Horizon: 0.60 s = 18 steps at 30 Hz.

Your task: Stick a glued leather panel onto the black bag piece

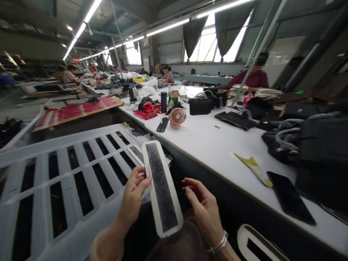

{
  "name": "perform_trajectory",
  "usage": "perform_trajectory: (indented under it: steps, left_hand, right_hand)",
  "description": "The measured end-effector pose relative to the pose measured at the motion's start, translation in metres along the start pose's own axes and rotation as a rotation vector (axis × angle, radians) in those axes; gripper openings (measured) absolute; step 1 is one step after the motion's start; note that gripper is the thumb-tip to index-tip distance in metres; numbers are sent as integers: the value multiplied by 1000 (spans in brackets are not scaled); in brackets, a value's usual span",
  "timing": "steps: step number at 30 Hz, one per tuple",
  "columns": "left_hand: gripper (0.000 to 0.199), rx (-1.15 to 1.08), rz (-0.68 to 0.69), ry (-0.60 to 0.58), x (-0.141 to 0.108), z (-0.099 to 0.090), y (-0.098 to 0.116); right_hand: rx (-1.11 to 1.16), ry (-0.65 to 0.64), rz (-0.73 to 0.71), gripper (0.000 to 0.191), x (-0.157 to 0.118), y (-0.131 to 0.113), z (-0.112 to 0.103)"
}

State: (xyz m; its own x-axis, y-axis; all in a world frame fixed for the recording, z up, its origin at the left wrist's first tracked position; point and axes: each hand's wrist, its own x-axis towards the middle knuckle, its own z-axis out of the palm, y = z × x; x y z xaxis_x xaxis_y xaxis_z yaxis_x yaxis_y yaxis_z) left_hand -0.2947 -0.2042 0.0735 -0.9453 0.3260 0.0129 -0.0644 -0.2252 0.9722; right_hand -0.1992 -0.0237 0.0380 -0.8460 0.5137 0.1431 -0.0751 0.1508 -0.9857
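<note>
Between thumb and fingers, my left hand [136,190] grips the left edge of a long flat panel [162,188] with rounded ends, a pale border and a dark grey centre. The panel tilts upright over my lap. To its right, and apart from it, my right hand [202,203] is raised with curled fingers and a gap between thumb and fingertips; I see nothing in it. A smaller pale-edged strip [136,154] lies behind the panel, on the edge of the slotted white rack.
At left spreads a white slotted plastic rack [65,174]. The white table [201,141] carries a pink fan [178,117], a dark phone [290,197], a yellow-and-white piece [254,168] and black bags [323,152]. Another pale oval frame [258,243] sits low right. A co-worker [251,78] is across the table.
</note>
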Motion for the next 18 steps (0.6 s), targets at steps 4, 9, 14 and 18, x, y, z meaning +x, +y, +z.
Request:
perform_trajectory:
  steps: [4,9,14,18]
  left_hand:
    - [20,-2,-152,-257,-10,32,-1]
    - [20,-4,-301,-646,-7,83,21]
    - [31,34,-427,-883,-13,133,30]
    - [50,-168,-646,-1049,-12,155,24]
  right_hand:
    - [-451,-166,-418,60,-8,-54,-53]
    - [-1059,-492,-690,92,-15,-99,-103]
    - [-1164,-576,-688,77,-28,-120,-131]
    - [-1162,-362,-554,47,-43,-125,-163]
